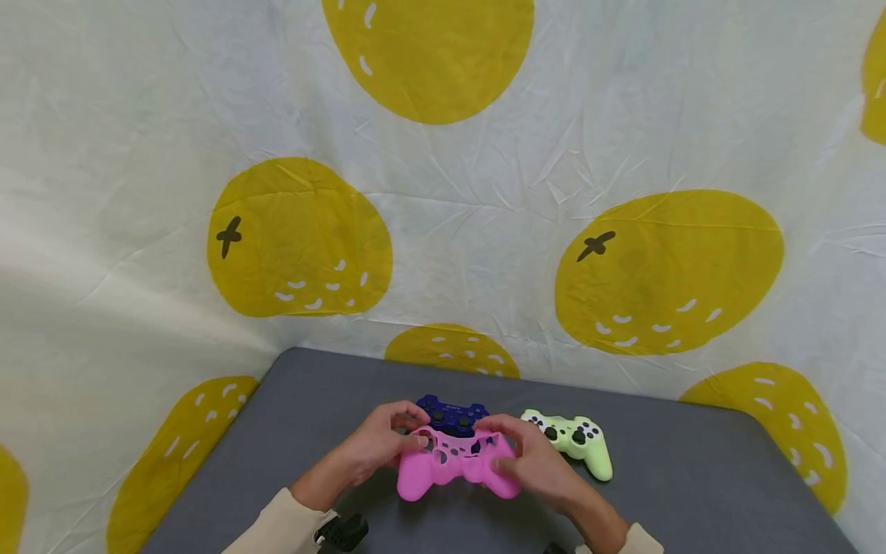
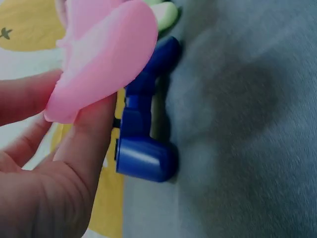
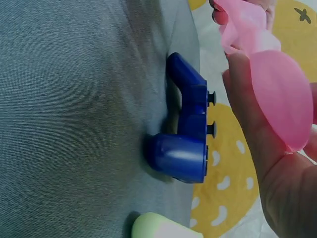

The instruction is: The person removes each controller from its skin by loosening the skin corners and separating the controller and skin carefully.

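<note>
A pink, soft-looking game controller cover (image 1: 460, 462) with openings in its face is held up between both hands. My left hand (image 1: 377, 444) pinches its left end between thumb and fingers. At the other end, my right hand (image 1: 536, 460) grips the cover with its thumb on the near side. Just behind it, a dark blue game controller (image 1: 451, 409) lies on the grey surface, sticks up, partly hidden by the cover and the fingers. In both wrist views the cover is apart from the blue controller (image 2: 143, 156).
Right of the blue controller lies another controller in a pale green cover (image 1: 597, 455), close to my right hand. The grey tabletop (image 1: 311, 408) ends at a white cloth (image 1: 457, 254) printed with yellow fruit, at the back and sides.
</note>
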A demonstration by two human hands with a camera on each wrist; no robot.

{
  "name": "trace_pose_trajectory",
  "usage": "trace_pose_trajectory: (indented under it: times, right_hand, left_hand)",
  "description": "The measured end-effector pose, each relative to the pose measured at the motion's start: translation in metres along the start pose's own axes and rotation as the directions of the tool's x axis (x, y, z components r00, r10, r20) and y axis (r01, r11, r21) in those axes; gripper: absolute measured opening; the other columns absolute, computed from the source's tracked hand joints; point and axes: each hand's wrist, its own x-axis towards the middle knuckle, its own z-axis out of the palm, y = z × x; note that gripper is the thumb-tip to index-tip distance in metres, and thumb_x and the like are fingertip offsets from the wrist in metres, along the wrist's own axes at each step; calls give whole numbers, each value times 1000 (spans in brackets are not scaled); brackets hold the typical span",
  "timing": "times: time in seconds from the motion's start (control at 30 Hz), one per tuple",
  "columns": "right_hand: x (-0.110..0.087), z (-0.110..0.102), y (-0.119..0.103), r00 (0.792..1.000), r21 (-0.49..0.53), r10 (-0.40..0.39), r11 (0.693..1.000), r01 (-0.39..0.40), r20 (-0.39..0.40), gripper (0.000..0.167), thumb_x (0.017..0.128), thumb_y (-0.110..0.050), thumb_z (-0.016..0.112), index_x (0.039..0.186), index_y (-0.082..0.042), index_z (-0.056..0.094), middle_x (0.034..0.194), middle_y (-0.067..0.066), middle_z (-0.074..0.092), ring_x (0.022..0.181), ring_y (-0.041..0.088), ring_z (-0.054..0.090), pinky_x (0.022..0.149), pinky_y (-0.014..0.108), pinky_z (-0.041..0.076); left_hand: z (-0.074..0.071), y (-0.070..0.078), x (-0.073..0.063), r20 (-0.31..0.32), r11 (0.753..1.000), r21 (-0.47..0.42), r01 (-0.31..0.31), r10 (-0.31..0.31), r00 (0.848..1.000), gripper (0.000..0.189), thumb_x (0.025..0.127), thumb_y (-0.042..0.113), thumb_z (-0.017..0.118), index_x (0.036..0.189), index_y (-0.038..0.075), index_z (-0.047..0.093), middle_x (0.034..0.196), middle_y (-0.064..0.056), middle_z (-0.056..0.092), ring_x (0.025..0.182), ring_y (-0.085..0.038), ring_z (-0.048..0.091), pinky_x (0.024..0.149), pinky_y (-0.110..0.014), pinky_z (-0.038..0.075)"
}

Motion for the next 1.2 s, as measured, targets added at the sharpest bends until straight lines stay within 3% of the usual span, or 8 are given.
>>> trace_pose_trajectory:
  times: [0.07,0.23,0.33,0.63,1.03,1.2]
  right_hand:
    - [-1,0,1,1000,7,14,1000,-14,-23,52,83,6,67,135,4,62,138,26,62,87,16,63,64,24,55]
    - [-3,0,3,997,46,41,998,-38,-70,52,83,6,70,134,1,64,140,28,60,66,9,60,61,24,54]
    - [-4,0,4,996,83,49,996,-43,-71,52,83,7,70,135,1,63,142,30,57,64,11,64,60,25,55]
    - [-5,0,7,999,200,47,979,-42,-20,55,85,7,70,138,4,59,146,33,50,82,15,76,66,26,60]
    - [-6,7,13,999,252,50,967,-49,0,56,84,7,70,138,7,57,141,32,54,79,14,75,66,25,59]
    - [-6,9,17,999,265,52,963,-54,13,57,83,8,69,138,9,56,136,32,58,79,12,74,66,25,59]
  left_hand:
    - [-2,-2,0,-15,999,13,-32,32,999,30,93,3,75,121,-1,66,117,-15,68,80,-17,69,63,-34,62]
    - [-5,-3,-1,-39,994,-2,-106,106,994,23,94,3,74,117,0,72,128,-20,69,87,-17,71,69,-37,64]
    - [-8,-1,-3,-33,992,-18,-128,127,991,25,95,5,74,119,-1,72,131,-21,68,87,-16,73,72,-39,65]
    - [-15,-2,-8,-33,993,-33,-112,111,993,32,93,7,77,123,-3,71,134,-21,66,82,-14,75,73,-38,65]
    - [-21,-8,-11,-21,996,-46,-79,78,997,33,93,7,77,122,-5,71,132,-26,66,79,-18,78,74,-38,65]
    - [-23,-10,-12,-19,997,-47,-58,57,998,32,92,6,77,122,-5,71,131,-22,67,80,-17,78,73,-38,65]
